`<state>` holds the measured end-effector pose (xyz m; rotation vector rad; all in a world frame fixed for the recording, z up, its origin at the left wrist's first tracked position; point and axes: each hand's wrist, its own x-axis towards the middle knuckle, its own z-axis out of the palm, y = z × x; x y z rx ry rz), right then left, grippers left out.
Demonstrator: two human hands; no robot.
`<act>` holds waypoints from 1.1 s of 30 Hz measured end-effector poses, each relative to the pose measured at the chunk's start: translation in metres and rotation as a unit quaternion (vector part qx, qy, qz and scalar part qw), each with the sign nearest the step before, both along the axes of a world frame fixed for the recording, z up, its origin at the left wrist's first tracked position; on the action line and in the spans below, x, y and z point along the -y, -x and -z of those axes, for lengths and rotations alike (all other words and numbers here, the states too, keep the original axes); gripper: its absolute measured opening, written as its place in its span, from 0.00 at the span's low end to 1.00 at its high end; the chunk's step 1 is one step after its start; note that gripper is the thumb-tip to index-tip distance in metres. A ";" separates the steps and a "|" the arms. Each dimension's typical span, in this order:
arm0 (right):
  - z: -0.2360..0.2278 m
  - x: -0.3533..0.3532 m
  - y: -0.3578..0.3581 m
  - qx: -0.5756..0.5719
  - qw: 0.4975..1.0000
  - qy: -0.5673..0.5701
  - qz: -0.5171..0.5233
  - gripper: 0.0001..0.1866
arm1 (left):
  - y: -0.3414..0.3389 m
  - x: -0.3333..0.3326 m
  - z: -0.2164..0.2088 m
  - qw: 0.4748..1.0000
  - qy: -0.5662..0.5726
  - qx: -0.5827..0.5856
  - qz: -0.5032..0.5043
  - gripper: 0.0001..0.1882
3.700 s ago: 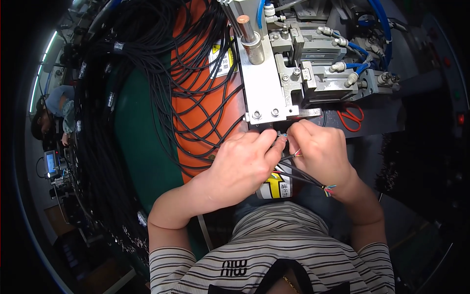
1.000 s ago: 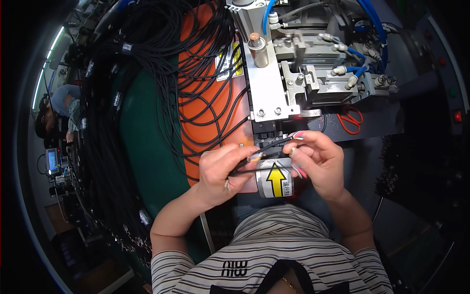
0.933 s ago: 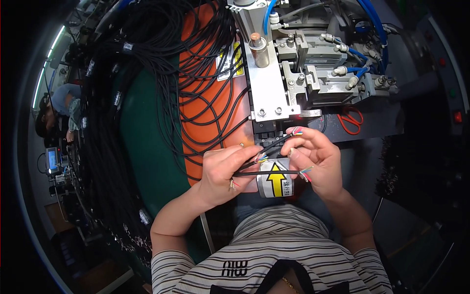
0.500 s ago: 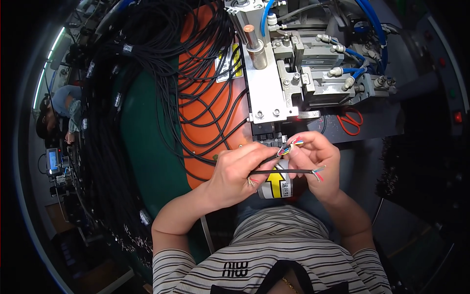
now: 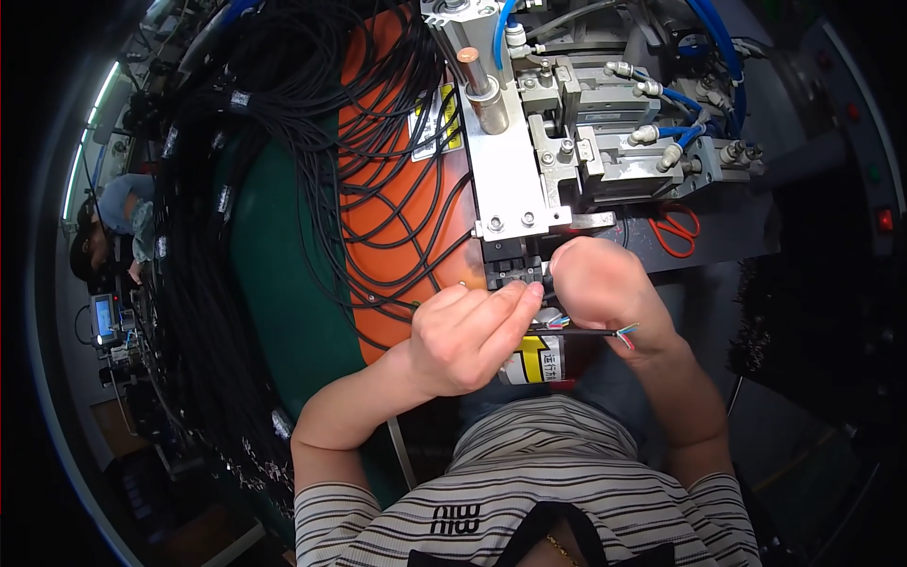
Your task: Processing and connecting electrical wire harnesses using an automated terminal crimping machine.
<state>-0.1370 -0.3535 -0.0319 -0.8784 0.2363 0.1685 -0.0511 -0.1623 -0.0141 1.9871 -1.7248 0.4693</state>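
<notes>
Both hands meet mid-frame: left hand (image 5: 468, 335) and right hand (image 5: 605, 288) each pinch a thin black cable (image 5: 584, 331). Orange-green bench (image 5: 283, 283) at left carries black cable bundles (image 5: 283, 142); metal machine (image 5: 567, 142) at upper right.

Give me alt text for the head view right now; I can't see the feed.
Seen from above, a person's left hand and right hand hold thin black cables with stripped coloured wire ends against the front of a metal machine. A large bundle of black cables drapes across the orange and green table to the left, and red scissors lie to the right.
</notes>
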 end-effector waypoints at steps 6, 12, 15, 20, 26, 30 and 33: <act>0.007 -0.019 0.011 0.099 0.971 0.212 0.056 0.16 | 0.003 0.006 0.000 0.986 -0.017 -0.160 -0.029 0.18; 0.003 -0.030 0.013 0.226 0.875 0.402 0.150 0.14 | 0.003 0.008 0.004 0.952 0.058 -0.298 -0.034 0.14; 0.006 -0.014 0.011 0.140 0.954 0.244 0.104 0.12 | 0.001 0.009 0.002 0.964 0.036 -0.263 -0.024 0.13; 0.005 -0.001 0.004 0.050 0.998 0.038 0.002 0.12 | 0.001 0.009 0.001 0.949 0.023 -0.311 -0.035 0.12; 0.011 -0.002 0.002 0.166 0.941 0.287 0.064 0.06 | 0.001 0.009 0.007 0.935 0.044 -0.351 -0.017 0.11; 0.002 -0.004 0.001 0.254 0.797 0.537 0.109 0.02 | 0.006 0.009 0.003 0.967 0.025 -0.254 -0.013 0.14; -0.002 -0.003 0.000 0.264 0.718 0.635 0.109 0.02 | 0.013 0.005 0.002 0.985 -0.046 -0.154 -0.054 0.20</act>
